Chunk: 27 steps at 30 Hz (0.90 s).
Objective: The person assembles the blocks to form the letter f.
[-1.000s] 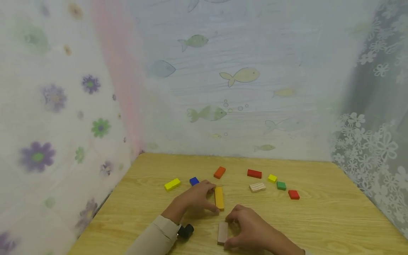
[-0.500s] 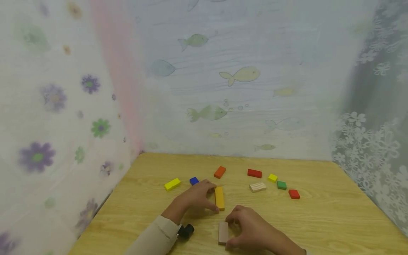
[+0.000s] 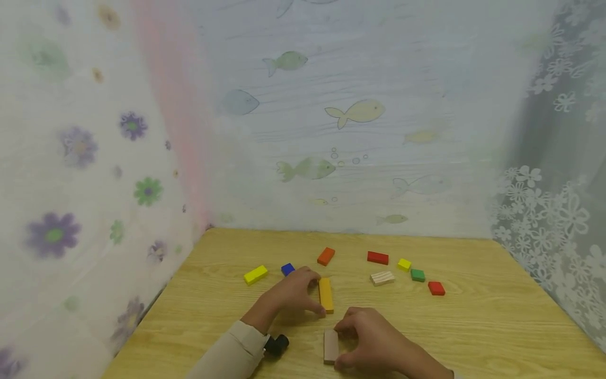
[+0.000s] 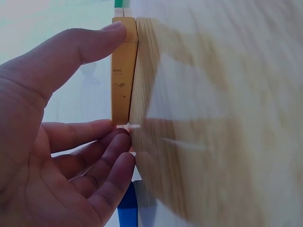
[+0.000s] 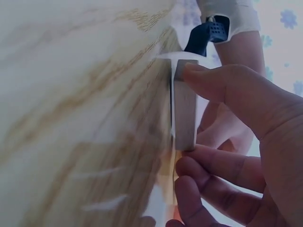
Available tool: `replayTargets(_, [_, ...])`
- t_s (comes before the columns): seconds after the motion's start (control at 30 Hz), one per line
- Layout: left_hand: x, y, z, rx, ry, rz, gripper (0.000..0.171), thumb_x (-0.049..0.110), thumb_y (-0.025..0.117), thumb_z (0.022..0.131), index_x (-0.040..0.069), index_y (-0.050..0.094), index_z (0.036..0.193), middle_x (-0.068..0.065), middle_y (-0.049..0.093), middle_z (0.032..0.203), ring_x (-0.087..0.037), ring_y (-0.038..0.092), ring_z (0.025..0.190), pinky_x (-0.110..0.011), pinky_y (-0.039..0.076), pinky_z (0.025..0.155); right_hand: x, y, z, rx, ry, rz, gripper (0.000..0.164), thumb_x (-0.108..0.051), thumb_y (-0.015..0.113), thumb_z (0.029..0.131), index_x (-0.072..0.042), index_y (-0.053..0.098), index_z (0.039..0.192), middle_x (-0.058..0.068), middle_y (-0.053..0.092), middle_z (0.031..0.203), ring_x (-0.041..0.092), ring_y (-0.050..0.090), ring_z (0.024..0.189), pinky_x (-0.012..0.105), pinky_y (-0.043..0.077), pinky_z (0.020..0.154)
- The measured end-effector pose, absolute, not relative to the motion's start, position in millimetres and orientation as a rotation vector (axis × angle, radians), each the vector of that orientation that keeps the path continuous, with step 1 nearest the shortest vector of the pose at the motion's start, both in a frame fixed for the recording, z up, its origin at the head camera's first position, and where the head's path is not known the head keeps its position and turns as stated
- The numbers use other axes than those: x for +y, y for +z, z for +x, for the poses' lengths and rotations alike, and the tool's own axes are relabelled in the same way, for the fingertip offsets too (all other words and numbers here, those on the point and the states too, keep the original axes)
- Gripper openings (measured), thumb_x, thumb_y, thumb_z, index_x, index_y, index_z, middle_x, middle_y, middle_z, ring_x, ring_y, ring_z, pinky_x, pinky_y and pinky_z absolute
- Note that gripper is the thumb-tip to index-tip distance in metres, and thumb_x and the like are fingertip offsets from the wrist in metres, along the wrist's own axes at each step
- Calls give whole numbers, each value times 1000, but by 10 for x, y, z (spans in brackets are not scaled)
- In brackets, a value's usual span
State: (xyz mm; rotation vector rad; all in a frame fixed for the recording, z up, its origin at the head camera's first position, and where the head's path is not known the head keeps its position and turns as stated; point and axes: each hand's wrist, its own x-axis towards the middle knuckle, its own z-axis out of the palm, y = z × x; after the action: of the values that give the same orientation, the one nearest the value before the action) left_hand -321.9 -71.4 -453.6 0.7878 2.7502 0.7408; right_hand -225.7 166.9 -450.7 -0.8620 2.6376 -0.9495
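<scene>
My left hand (image 3: pixel 294 292) spans an orange-yellow block (image 3: pixel 326 296) lying flat on the wooden table (image 3: pixel 213 316). In the left wrist view the thumb lies on one end of that block (image 4: pixel 124 75) and the index fingertip meets the other end. Nearer to me, my right hand (image 3: pixel 371 339) pinches a plain wooden block (image 3: pixel 331 347) end to end. The right wrist view has its thumb at one end of this block (image 5: pixel 185 111) and the index finger at the opposite end. A blue block (image 3: pixel 288 270) is partly hidden behind the left hand.
Farther back lie a yellow block (image 3: pixel 255 275), an orange block (image 3: pixel 326 256), a dark red block (image 3: pixel 377 258) and a striped wooden block (image 3: pixel 382 278). Small yellow (image 3: pixel 404 265), green (image 3: pixel 417 275) and red (image 3: pixel 436 288) blocks lie at the right. A black wrist camera (image 3: pixel 276 345) sits by the left sleeve.
</scene>
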Motion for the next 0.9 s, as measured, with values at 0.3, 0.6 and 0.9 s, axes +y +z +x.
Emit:
replayTargets(0.3, [-682,-4510,-3189,2716,787,755,86,49,95,68,9,61,135,-2,57,125,-15,56,112,-37,50,100,1670,-4512,-2295,2644,-983,-866,52,-47,92,73,-15,80,112,-15,68,98,0,61,87,21,52,75])
replayTargets(0.6, [-668,-4518,-3190,2675,816,777,86,48,97,65,8,62,133,-1,59,123,-15,57,109,-34,51,96,1631,-4501,-2293,2656,-982,-853,54,-45,93,73,-13,80,115,-14,66,95,2,58,81,21,51,70])
replayTargets(0.9, [-667,-4539,-3202,2664,783,808,84,50,96,64,11,64,131,3,61,121,-11,57,109,-32,51,98,1633,-4524,-2305,2668,-981,-852,55,-44,94,71,-11,81,113,-12,66,93,4,57,79,20,49,67])
